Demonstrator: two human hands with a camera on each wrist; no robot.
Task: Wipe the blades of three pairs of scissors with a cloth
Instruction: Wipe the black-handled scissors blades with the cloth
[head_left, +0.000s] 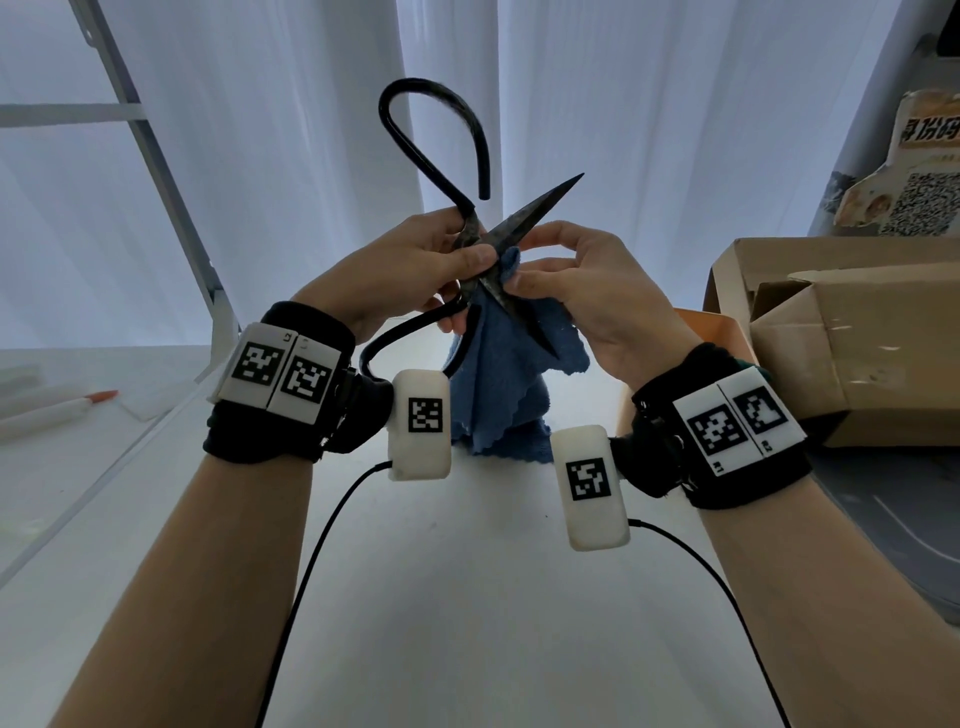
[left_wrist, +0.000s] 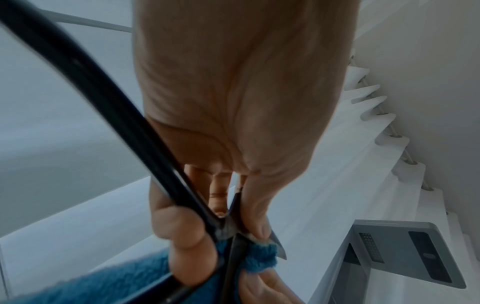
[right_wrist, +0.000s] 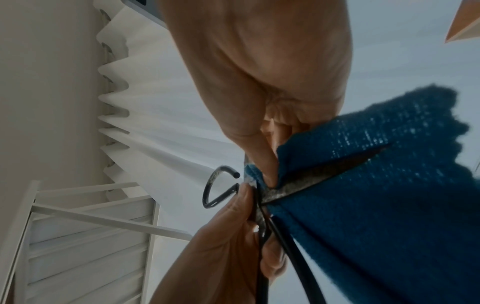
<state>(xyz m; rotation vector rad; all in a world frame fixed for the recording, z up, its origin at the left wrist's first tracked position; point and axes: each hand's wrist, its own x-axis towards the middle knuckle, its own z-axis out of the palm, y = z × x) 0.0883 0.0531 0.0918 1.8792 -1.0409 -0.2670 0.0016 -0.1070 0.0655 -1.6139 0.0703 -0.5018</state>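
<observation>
My left hand gripped the black scissors at the pivot, thumb curled over the joint, holding them up with the blades spread so each edge was exposed. My right hand pinched the blue cloth around one blade near its base, the rest hanging loose below, well above the white table, probably to draw toward the tip.

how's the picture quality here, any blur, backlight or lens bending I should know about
Head view: sharp on the scissors and cloth, backlit by the bright curtain, straight edges bowed by the wide lens. Left wrist view: dim, with the left hand looming large and the near handle soft. Right wrist view: dim and slightly soft, light glinting through the cloth, right hand oversized.
</observation>
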